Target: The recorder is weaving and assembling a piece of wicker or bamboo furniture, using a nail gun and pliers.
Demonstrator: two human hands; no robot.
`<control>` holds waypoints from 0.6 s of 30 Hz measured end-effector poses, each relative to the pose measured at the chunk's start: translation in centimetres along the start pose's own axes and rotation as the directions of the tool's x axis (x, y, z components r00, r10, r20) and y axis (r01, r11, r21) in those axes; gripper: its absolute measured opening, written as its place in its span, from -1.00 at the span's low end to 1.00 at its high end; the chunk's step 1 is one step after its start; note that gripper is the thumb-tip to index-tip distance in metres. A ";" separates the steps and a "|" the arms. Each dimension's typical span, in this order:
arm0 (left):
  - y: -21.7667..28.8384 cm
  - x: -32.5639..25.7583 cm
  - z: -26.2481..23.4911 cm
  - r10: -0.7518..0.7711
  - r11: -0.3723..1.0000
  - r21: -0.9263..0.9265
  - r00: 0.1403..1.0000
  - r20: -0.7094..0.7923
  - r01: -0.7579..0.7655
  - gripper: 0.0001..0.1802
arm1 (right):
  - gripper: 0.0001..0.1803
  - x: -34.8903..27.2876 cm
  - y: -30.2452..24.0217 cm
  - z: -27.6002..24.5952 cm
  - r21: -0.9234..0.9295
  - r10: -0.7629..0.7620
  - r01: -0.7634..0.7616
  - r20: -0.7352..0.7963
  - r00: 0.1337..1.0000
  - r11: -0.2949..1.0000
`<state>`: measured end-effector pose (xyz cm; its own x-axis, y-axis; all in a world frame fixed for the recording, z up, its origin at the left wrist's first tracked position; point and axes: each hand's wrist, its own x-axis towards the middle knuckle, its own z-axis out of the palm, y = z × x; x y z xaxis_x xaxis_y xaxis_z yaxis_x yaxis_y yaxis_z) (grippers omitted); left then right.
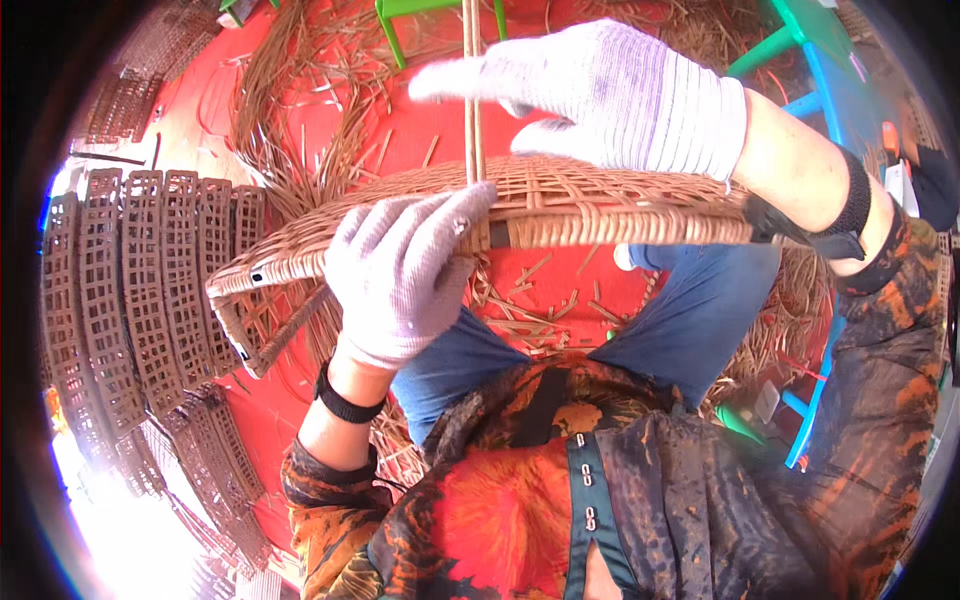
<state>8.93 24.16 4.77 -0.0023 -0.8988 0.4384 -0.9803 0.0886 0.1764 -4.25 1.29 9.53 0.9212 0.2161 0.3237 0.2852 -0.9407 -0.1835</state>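
Observation:
A brown woven wicker panel (pixel 620 228) with a wrapped rim lies crosswise above my lap. My left hand (pixel 400 270), in a pale knitted glove, is closed over its near rim, fingertips at the base of a pair of long flat strands (pixel 472 130). The strands rise from the weave toward the top of the view. Beyond the rim, my right hand (pixel 610 95), in a matching glove, is beside the strands. Its index finger stretches across them and its thumb stands apart; the fingertip is slightly blurred. Some of its fingers are hidden.
Stacked brown lattice wicker panels (pixel 125 290) stand at the left. Loose strands (pixel 290 110) and short offcuts (pixel 540 310) litter the red floor (pixel 430 130). A green stool (pixel 400 10) is at the top, and blue-and-green furniture (pixel 815 75) stands at the right.

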 end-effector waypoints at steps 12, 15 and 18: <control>1.4 -2.1 -0.5 0.048 0.998 -0.031 0.992 -0.115 -0.052 -0.57 | -0.73 1.0 2.2 2.1 -0.375 -0.204 0.189 -0.001 0.979 0.908; 1.6 -2.2 -0.6 0.040 0.999 -0.008 0.990 -0.132 -0.041 -0.61 | -0.37 1.8 1.5 2.9 -0.053 -0.130 0.120 -0.241 0.962 0.991; 1.6 -2.4 -0.8 0.031 0.999 -0.010 0.990 -0.136 -0.033 -0.65 | -0.35 2.7 1.0 2.9 0.003 -0.083 0.089 -0.321 0.943 0.996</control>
<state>7.55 26.76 4.67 -0.0062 -0.8289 0.5593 -0.9777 0.1226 0.1708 -0.68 1.74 7.51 0.7599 0.1983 0.6190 0.3673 -0.9168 -0.1571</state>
